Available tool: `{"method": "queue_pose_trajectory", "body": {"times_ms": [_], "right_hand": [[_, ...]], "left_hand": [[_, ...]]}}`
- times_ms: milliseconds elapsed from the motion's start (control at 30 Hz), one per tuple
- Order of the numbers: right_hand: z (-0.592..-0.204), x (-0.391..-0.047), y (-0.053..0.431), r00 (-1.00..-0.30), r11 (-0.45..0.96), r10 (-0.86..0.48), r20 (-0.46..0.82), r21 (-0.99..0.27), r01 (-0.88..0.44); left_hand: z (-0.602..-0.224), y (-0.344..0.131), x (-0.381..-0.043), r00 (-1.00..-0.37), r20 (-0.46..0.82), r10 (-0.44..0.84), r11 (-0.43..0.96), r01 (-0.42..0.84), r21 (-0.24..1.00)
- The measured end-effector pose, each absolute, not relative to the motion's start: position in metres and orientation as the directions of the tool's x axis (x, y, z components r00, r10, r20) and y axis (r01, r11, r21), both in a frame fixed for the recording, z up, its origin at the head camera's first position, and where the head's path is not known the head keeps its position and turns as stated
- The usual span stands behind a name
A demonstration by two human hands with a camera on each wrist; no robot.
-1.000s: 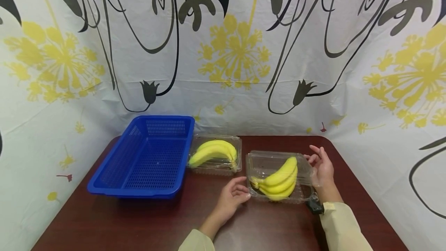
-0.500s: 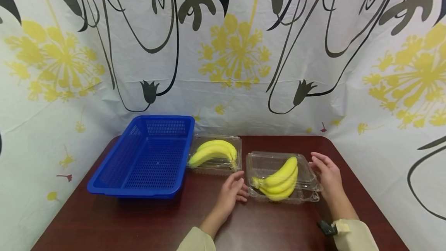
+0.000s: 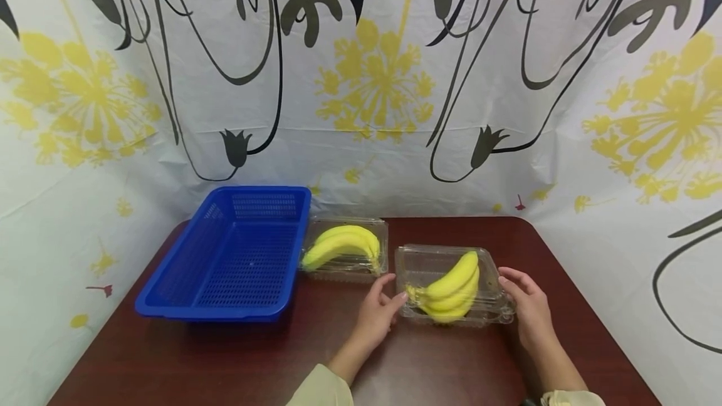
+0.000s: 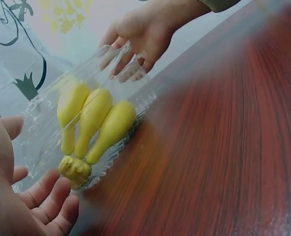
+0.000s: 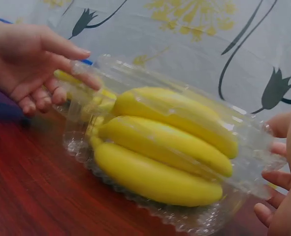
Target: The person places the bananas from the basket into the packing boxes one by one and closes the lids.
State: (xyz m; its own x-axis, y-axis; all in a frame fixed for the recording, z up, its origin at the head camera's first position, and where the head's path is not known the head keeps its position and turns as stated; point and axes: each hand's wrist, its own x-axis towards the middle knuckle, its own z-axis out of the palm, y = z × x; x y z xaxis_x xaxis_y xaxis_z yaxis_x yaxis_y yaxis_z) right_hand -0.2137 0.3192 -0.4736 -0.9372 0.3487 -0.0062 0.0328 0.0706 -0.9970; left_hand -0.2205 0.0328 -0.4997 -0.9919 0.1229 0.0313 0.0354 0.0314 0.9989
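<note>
A bunch of yellow bananas (image 3: 451, 290) lies inside a clear plastic clamshell box (image 3: 417, 262) on the table, its lid lowered over the fruit. My left hand (image 3: 375, 315) is at the box's left end, fingers relaxed and thumb by the edge. In the left wrist view its fingers (image 4: 51, 196) sit close to the banana stem end. At the opposite end, my right hand (image 3: 533, 309) touches the box with thumb and fingers spread along the side; the right wrist view shows the loosely bent fingers (image 5: 278, 179) there. Whether the lid is latched cannot be seen.
A second clear box (image 3: 372, 224) with bananas (image 3: 344, 246) stands behind and left, against a blue plastic basket (image 3: 254, 281) with nothing in it. All rest on a dark red-brown table (image 3: 225, 362). A patterned sheet (image 3: 361, 80) hangs close behind the table.
My right hand has moved from the box's far right corner down toward its near right side. My left hand has shifted slightly forward at the left end. The box has hardly moved.
</note>
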Motion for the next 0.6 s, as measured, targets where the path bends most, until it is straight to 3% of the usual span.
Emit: {"method": "queue_pose_trajectory", "body": {"times_ms": [67, 367, 600], "right_hand": [[-0.476, -0.215, 0.317, -0.939, -0.015, 0.344, -0.019, -1.0, 0.015], [-0.487, -0.221, 0.309, -0.92, -0.164, 0.389, -0.042, -0.986, -0.025], [-0.486, -0.23, 0.302, -0.885, -0.193, 0.462, -0.056, -0.98, -0.039]], "left_hand": [[-0.499, 0.033, -0.22, -0.99, 0.036, 0.134, 0.039, 0.041, 0.998], [-0.493, 0.033, -0.218, -0.973, 0.001, 0.232, 0.067, 0.017, 0.998], [-0.49, 0.037, -0.218, -0.961, -0.004, 0.278, -0.03, -0.013, 0.999]]}}
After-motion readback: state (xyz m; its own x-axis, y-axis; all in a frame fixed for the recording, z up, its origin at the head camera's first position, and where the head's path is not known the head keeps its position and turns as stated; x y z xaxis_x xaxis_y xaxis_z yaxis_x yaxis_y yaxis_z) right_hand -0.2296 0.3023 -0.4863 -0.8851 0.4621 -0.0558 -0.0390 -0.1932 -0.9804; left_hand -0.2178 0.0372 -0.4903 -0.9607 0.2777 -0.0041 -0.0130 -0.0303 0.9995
